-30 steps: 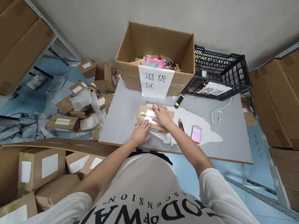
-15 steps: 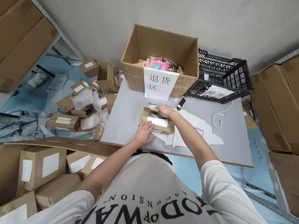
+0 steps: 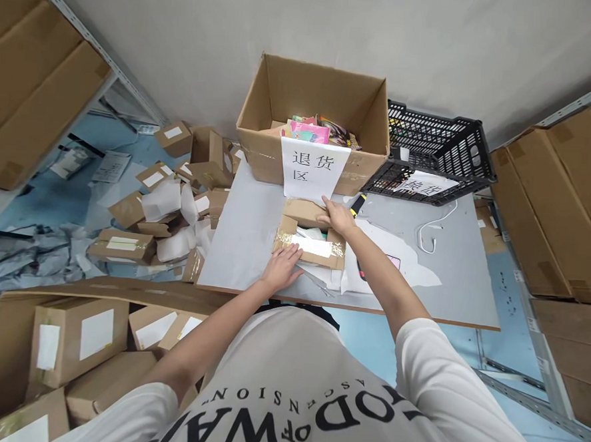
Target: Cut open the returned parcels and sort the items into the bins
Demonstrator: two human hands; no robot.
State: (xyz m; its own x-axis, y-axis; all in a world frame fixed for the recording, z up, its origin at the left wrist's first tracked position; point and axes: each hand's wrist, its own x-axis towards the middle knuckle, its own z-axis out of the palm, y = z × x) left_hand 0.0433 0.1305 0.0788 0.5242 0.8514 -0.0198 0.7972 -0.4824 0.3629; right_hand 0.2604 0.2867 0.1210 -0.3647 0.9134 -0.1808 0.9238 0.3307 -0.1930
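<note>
Looking down from head height, a person in a white printed T-shirt stands at a grey table [image 3: 254,245] with both bare arms stretched over a small cardboard parcel [image 3: 310,240] near the table's front edge. The left hand [image 3: 281,267] lies flat, fingers spread, pressing on the parcel's near flap, which carries shiny clear tape and a white label. The right hand [image 3: 339,217] curls its fingers around the far flap and holds it folded back, so pale wrapping shows inside the opened parcel. Just beyond the right hand lies a yellow-and-black utility knife [image 3: 357,203]. Behind the parcel stands a large open carton [image 3: 322,116] with a white paper sign [image 3: 313,169] taped to its front (colourful packets lie inside). A black plastic crate [image 3: 435,149] sits to the carton's right, and a white cable [image 3: 432,229] curls on the tabletop. Many small taped boxes [image 3: 124,244] lie scattered on the blue floor to the left.
</note>
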